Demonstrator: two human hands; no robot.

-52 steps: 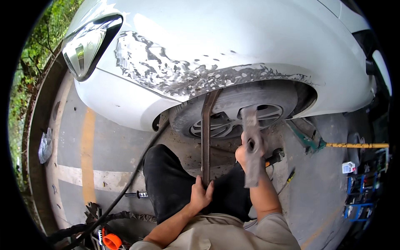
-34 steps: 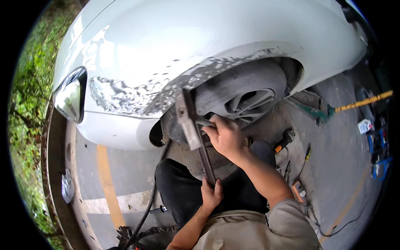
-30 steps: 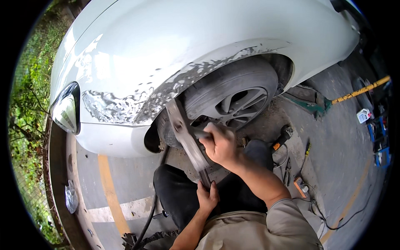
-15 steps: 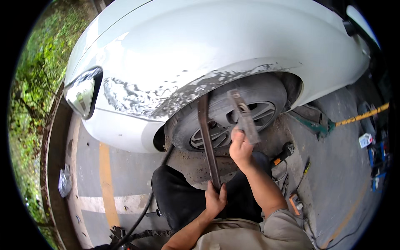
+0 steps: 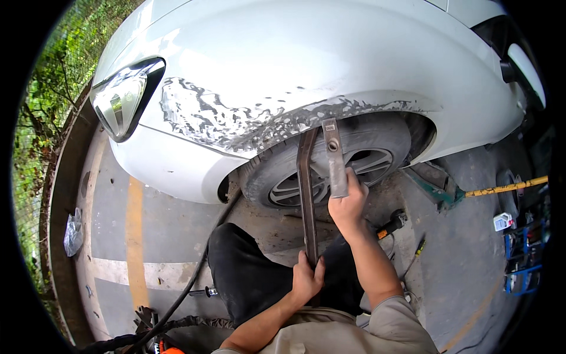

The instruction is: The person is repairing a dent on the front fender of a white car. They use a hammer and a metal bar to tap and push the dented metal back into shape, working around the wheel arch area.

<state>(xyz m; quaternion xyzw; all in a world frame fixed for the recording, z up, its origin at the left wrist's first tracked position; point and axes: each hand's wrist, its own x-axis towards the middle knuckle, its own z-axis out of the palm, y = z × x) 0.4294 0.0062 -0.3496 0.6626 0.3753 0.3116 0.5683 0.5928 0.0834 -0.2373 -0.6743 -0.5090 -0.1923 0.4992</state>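
Note:
A long dark metal pry bar rises from my left hand, whose fingers are closed round its lower end. Its bent upper end reaches the wheel arch, over the tyre. My right hand is closed on a flat grey metal tool with a round hole; its exact kind is unclear. This tool's top lies against or just in front of the arch edge, right of the bar; contact cannot be told. Above is the white car fender, with a patchy grey, bare-looking area.
A green floor jack with a yellow handle stands right of the wheel. A black power tool and a thin yellow-handled tool lie on the floor. A dark hose runs past my knee. Blue racks stand far right.
My right hand has brought the flat tool up and left, nearer the bar and arch edge, turning it more upright. The left hand keeps its hold. The view has shifted slightly.

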